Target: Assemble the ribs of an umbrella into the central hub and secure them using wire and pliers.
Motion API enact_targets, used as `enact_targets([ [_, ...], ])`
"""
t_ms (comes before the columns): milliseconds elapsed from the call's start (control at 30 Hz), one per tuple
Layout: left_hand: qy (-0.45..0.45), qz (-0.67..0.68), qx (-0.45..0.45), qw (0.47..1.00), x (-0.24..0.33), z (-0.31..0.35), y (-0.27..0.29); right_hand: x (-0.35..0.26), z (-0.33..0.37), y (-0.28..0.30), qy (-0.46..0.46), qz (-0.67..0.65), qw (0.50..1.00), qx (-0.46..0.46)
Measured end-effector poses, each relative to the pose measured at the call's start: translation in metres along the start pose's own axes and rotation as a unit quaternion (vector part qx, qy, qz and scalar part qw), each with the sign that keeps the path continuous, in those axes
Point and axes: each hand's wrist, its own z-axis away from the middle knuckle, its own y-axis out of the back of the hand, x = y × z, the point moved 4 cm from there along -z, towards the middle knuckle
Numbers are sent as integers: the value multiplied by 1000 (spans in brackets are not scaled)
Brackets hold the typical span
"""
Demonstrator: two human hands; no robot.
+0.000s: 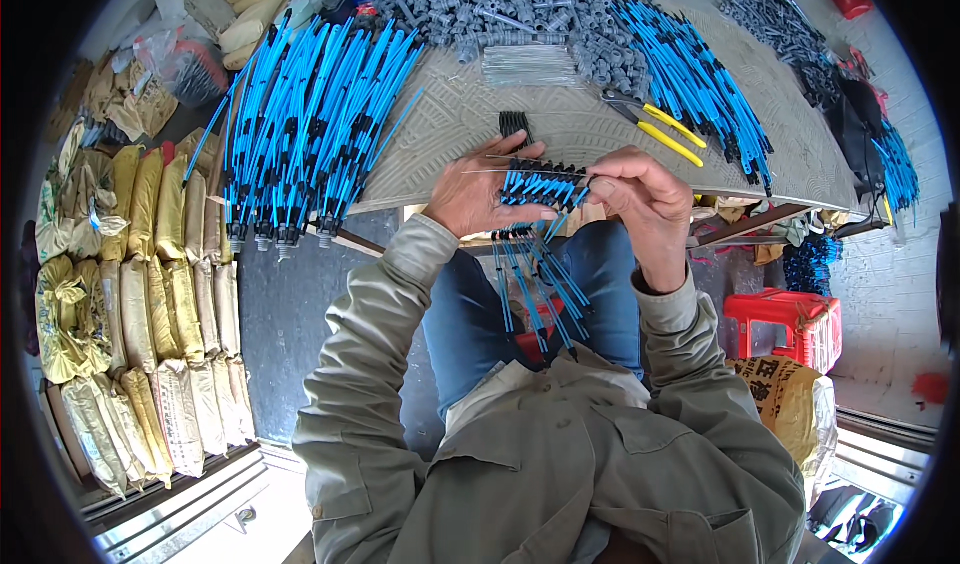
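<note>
My left hand [462,192] is wrapped around a bundle of thin blue tubes with black fittings [538,186], held just off the table's near edge. The tubes' lower ends [520,279] fan out and hang above my lap. A thin metal wire [482,171] sticks out to the left across my left fingers, along the row of black fittings. At the bundle's right end my right hand [652,209] is closed in a pinch. Its fingertips hide most of what they grip, which looks like the wire's end or a fitting. Dark ribbed ends [514,124] show beyond my left fingers.
On the table [430,154] lie a large pile of blue tubes [310,124], grey plastic fittings [510,4], straight wires [528,66], yellow-handled pliers [672,136] and more blue tubes [700,84]. Stacked sacks [150,294] stand left; a red stool [785,326] stands right.
</note>
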Motion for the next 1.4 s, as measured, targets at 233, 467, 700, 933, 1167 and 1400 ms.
enact_targets([
  [233,-1,5,-8,1000,1,0,2,-1,3,-3,50,35,998,7],
  [467,-7,12,-8,1000,2,-1,2,-4,10,-8,-9,-21,998,61],
  [700,2,20,1,1000,6,-3,-2,-8,15,8,43,39,996,63],
  [933,-4,10,47,999,7,-1,7,-74,-23,-14,243,467,848,-61],
  [1167,84,27,-1,996,14,-3,17,-53,-56,-37,45,534,770,-345],
  [1400,11,-27,84,996,3,-4,2,23,-20,7,49,175,974,-139],
])
